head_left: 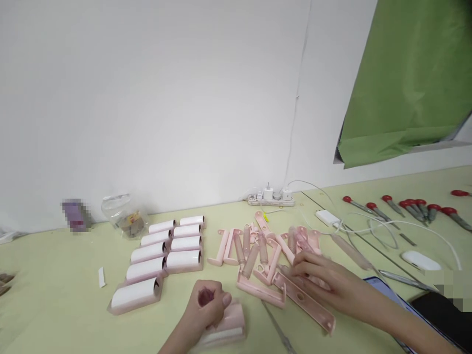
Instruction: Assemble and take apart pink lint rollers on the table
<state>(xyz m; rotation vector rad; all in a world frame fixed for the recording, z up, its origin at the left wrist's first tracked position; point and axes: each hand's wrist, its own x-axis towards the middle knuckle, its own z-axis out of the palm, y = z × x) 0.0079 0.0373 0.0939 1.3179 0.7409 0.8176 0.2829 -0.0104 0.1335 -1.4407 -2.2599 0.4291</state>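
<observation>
Near the table's front edge, my left hand [206,307] is curled closed around a small dark pinkish piece whose kind is unclear. Just under that hand lies a pink and white case [230,324], partly covered by it. My right hand [317,278] reaches into a pile of pink plastic parts, its fingers bent down among them; the fingertips are partly lost against the parts. Close below it is a long pink strip [313,307] with a hole. Clear tubes [251,260] and pink brackets [261,290] lie between the hands.
White-topped wrapped cases [134,295] stand in two columns at left, with a plastic bag [127,219] behind. A power strip [271,200] sits by the wall. At right are cables, red-ended tools [387,209], a white mouse-like object [420,259] and a phone [438,314].
</observation>
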